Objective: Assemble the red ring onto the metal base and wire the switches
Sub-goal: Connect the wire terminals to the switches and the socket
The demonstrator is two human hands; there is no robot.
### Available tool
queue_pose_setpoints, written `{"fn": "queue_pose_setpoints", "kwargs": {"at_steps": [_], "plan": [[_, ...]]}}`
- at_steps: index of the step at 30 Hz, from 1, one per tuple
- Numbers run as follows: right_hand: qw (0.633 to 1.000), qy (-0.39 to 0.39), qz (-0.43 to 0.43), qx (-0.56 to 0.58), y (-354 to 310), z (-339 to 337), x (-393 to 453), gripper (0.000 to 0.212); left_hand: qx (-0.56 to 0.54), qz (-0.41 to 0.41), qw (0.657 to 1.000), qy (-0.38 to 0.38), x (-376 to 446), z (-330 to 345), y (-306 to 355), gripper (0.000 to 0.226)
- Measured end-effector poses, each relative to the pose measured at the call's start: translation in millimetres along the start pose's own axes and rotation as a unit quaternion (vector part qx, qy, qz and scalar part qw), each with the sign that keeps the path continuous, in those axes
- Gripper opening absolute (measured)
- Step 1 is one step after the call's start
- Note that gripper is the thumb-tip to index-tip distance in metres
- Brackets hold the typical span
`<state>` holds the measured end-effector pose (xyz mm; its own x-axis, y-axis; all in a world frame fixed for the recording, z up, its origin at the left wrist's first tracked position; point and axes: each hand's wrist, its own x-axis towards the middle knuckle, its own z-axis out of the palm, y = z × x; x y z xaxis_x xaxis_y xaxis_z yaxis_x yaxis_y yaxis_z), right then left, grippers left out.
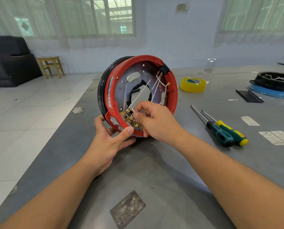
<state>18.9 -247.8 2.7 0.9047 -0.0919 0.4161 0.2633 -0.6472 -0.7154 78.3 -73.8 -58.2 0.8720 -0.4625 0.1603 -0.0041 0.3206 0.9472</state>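
Red ring (174,90) seated on metal base (121,90), whole assy stood on edge on grey worktop (154,171), open side facing me, tilted a bit back. Black rim (100,90) behind the red, on the far-left side.

L hand (110,142): cupped under the lower-left edge of the ring, thumb pressed on the red rim near the bottom, fingers wrapped round behind. Grip closed on the ring, steadying it.

R hand (154,123): fingers curled inside the lower part of the ring, thumb + forefinger pinching a white wire (132,110) at its end, right by the brass terminals (133,122) of the switches (114,120) at the bottom-left. Grip tight, small pinch. Can't tell which terminal the wire end meets; fingers cover it.

More white wires (154,88) run across the centre hole up to a black switch (165,68) at top-right of the ring; ends w/ ring lugs hang loose nr the right wall.

Elsewhere on worktop: yellow tape roll (193,85) to the right, well apart. Two screwdrivers (220,128) side by side, green/yellow handles toward me. Black unit on blue ring (273,86) far right. Paper labels (276,137) nr right edge.
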Motion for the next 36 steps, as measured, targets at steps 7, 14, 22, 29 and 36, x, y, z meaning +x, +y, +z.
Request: {"fn": "queue_pose_setpoints", "kwargs": {"at_steps": [7, 14, 22, 29, 36], "plan": [[0.999, -0.023, -0.014, -0.033, -3, -7, 1, 0.010, -0.002, 0.000, 1.000, 0.001, 1, -1, -1, 0.081], [0.997, -0.041, -0.022, -0.054, -3, -10, 1, 0.010, -0.003, -0.010, 1.000, -0.001, 1, -3, 0, 0.092], [0.997, -0.043, -0.024, -0.062, -2, -10, 2, 0.010, 0.005, -0.006, 1.000, -0.003, 1, -2, 0, 0.093], [0.998, -0.039, -0.010, -0.051, -4, -11, 2, 0.007, 0.016, 0.000, 1.000, 0.004, 1, -4, -1, 0.086], [0.999, -0.023, -0.005, -0.048, -8, -7, 0, 0.009, 0.006, 0.014, 1.000, 0.002, 0, -2, 0, 0.088]]}}
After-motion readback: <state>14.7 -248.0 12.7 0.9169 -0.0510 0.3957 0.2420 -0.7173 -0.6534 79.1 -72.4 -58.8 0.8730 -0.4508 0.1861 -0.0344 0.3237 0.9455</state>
